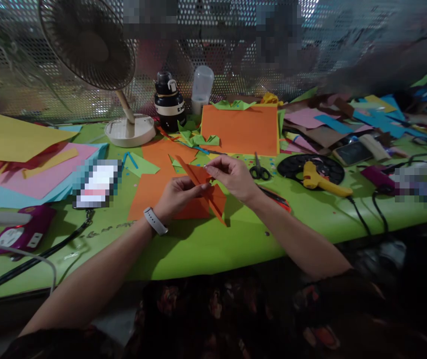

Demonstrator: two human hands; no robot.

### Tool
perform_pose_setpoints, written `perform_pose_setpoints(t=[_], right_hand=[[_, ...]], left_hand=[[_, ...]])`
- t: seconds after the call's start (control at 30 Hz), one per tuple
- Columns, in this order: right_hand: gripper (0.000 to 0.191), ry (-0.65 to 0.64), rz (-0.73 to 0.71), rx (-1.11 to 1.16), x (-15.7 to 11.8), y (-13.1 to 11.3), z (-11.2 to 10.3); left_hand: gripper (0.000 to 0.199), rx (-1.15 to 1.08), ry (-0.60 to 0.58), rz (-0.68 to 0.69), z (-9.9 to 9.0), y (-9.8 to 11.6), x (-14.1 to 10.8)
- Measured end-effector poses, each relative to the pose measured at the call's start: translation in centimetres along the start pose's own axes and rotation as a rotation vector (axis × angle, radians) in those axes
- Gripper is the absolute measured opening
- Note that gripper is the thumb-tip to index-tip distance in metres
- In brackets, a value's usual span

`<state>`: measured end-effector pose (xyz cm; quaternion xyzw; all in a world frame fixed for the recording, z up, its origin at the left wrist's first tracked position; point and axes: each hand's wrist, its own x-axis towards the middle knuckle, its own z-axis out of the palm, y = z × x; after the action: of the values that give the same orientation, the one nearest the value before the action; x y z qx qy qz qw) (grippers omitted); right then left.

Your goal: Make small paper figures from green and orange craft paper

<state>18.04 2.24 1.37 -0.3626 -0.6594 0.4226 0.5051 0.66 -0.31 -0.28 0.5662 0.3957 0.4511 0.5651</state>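
Note:
My left hand (176, 198), with a pale watch band on its wrist, pinches a folded piece of orange paper (216, 208) between thumb and fingers. The paper is tilted above the green tabletop. At its upper right side my right hand (233, 175) is closed, thumb and fingertips together; whatever lies between them is too small to make out. Below the hands are flat orange sheets (146, 192). Black-handled scissors (260, 172) lie just right of my right hand, and a cutter with an orange part (278, 199) is partly hidden by my right forearm.
A fan (131, 132), a black bottle (169, 107) and an orange panel (239, 129) stand at the back. Coloured sheets (22, 137) and a phone (97, 184) lie left. To the right are a yellow glue gun (316, 179) with a cord, a black palette (288, 167) and paper scraps.

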Motion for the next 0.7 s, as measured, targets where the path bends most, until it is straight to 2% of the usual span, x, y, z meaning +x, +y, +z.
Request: perform_pose_setpoints(t=[0.13,0.23,0.33,0.47,0.57,0.7], right_hand=[[0.018,-0.014,0.015,0.030,0.0,0.2,0.1],[0.023,-0.020,0.040,0.067,0.0,0.1,0.0],[0.032,-0.020,0.058,-0.042,0.0,-0.4,-0.3],[0.040,-0.161,0.074,-0.250,-0.1,-1.0,-0.7],[0.038,-0.249,0.055,-0.250,-0.1,-0.7,-0.7],[0.036,-0.273,0.023,-0.221,0.0,-0.1,-0.6]], left_hand=[[0.029,-0.007,-0.022,-0.003,-0.1,-0.1,0.1],[0.030,0.006,-0.031,0.002,-0.2,0.0,0.1],[0.030,0.023,-0.016,0.035,-0.3,0.1,0.1],[0.029,0.016,-0.035,0.059,-0.3,0.1,0.1],[0.028,0.010,-0.050,0.036,-0.3,0.1,0.1],[0.028,-0.026,-0.051,-0.017,-0.4,0.3,0.0]])
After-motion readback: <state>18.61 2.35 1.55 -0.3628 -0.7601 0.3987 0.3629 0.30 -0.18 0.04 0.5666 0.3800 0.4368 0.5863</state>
